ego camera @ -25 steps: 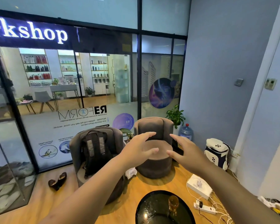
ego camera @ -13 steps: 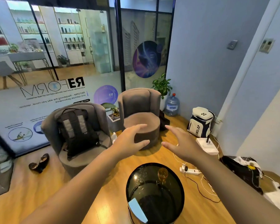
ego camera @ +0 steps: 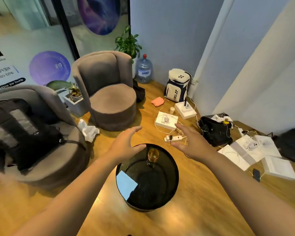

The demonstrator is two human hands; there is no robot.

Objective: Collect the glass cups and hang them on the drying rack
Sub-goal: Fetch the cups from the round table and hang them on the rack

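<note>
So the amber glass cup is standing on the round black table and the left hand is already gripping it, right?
Not quite. The amber glass cup does stand on the round black table, but the head view shows the left hand open beside it, not gripping it. The right hand is open too, and neither touches the cup.

Two brown armchairs (ego camera: 109, 92), black backpack (ego camera: 24, 132) on the nearer one, white Yonex bag (ego camera: 177, 86) & water jug (ego camera: 144, 69) by the wall.

At nine o'clock the grey round armchair (ego camera: 41, 133) runs off the edge; its black-and-grey backpack (ego camera: 20, 132) blurs. Whether the amber glass cup (ego camera: 153, 155) holds liquid: unclear.
</note>
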